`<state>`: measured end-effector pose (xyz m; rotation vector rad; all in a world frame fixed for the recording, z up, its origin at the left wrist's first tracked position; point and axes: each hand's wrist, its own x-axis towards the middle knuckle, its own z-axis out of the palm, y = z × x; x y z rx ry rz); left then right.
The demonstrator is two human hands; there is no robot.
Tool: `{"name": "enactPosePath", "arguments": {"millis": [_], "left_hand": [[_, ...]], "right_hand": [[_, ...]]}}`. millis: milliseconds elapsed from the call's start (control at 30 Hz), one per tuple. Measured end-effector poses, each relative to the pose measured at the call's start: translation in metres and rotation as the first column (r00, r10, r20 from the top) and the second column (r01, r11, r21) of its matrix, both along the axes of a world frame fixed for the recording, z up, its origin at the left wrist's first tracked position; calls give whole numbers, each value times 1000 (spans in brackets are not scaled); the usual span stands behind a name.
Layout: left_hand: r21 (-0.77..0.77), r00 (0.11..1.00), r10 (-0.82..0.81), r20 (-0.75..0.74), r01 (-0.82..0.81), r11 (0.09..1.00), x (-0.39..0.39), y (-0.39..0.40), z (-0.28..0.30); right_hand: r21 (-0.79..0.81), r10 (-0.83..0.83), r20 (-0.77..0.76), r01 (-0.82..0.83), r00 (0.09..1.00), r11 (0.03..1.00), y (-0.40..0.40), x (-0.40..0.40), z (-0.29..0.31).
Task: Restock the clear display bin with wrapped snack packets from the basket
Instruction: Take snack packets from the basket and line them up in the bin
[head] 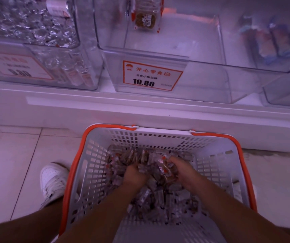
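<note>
Two levels matter: the shelf (140, 109) ahead and above, and the floor where the basket (218, 165) sits against its base. On the shelf the clear display bin (202, 79) stands straight ahead of my hands, its long axis running left to right, nearly bare but for one packet (145, 20) at its back. Its front wall with the price tag (151, 76) is the lip I judge I must lift over. Neighbouring bins flank it. My left hand (134, 173) and right hand (182, 170) are both buried in the snack packets (156, 167), fingers curled around a shared heap; the right lies slightly nearer the bin.
</note>
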<state>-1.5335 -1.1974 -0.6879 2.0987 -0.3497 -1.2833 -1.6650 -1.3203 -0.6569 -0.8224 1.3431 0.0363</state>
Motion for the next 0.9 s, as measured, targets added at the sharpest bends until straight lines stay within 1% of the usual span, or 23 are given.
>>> {"name": "enactPosePath", "arguments": {"millis": [67,100,167,233,300,367,433,500,600,667,733,800,833,900], "left_hand": [[0,990,84,-114,-84,996,17,-2,21],[-6,981,97,-166,-100,995,28,-3,37],[-59,977,20,-213,-33,998,49,-8,79],[-165,965,-85,-250,44,985,65,-16,130],[-298,960,-199,-199,134,945,71,-22,186],[-402,961,-235,-144,160,901,69,-20,238],[-506,959,-208,-193,84,858,63,-11,280],[-597,945,-203,-256,11,802,53,1,310],[-660,914,-203,-351,-87,746,40,14,330],[-648,897,-172,-408,-151,747,34,13,332],[-620,906,-96,-412,-201,759,31,9,331],[-580,938,2,-346,-215,785,32,4,327],[-558,940,35,-339,-231,797,33,2,326],[-499,915,61,-399,-273,822,34,0,325]], "right_hand": [[-24,66,6,-66,998,998,-5,0,16],[-44,101,22,-100,995,994,-7,2,29],[-62,135,77,-131,988,989,-13,8,60],[15,115,217,-121,969,993,-17,13,102],[116,76,419,-136,905,984,-17,17,151],[153,45,563,-158,825,975,-16,14,201],[166,29,652,-179,758,970,-10,5,245],[162,34,708,-210,705,964,1,-4,274],[163,51,753,-262,656,951,20,-13,290],[174,42,765,-270,642,947,30,-13,290],[145,32,762,-219,647,965,34,-12,286],[54,38,746,-117,665,992,34,-10,283],[-14,52,729,-61,682,998,32,-9,281],[-185,104,677,32,728,982,28,-7,279]]}}
